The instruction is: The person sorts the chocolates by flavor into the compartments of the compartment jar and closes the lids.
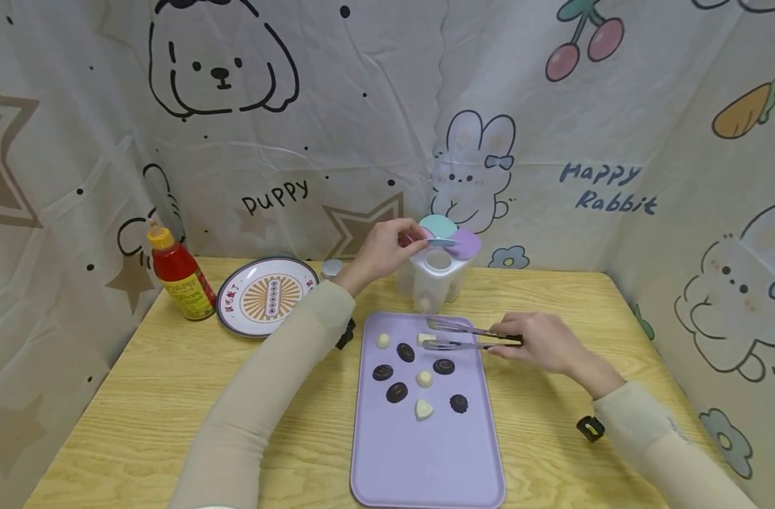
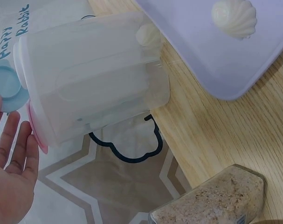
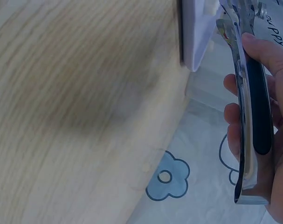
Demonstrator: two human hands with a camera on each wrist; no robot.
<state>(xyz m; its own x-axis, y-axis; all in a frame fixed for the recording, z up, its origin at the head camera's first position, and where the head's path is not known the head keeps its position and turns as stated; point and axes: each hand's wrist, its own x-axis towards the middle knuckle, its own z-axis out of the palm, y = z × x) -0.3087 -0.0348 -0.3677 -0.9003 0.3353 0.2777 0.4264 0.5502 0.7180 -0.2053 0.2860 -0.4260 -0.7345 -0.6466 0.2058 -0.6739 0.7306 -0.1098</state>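
My left hand [image 1: 387,249] pinches a teal flip lid [image 2: 10,88] at the top of a translucent container [image 1: 429,288], whose round opening shows in the head view. A pale shell-like piece [image 2: 147,35] lies inside at the container's base. My right hand [image 1: 543,341] grips metal tongs [image 3: 260,112] with dark handles. Their parted tips reach over the far end of a lilac tray [image 1: 426,463], and a white piece [image 1: 426,338] shows between them. Several dark chocolates [image 1: 397,392] and white chocolates [image 1: 423,409] of varied shapes are spread on the tray.
A red sauce bottle [image 1: 185,279] with a yellow cap stands at the back left, beside a patterned plate [image 1: 235,322]. Behind my left forearm is a clear jar [image 2: 211,198] of brown grainy contents. Printed cloth [image 1: 368,78] hangs round the wooden table [image 1: 546,459].
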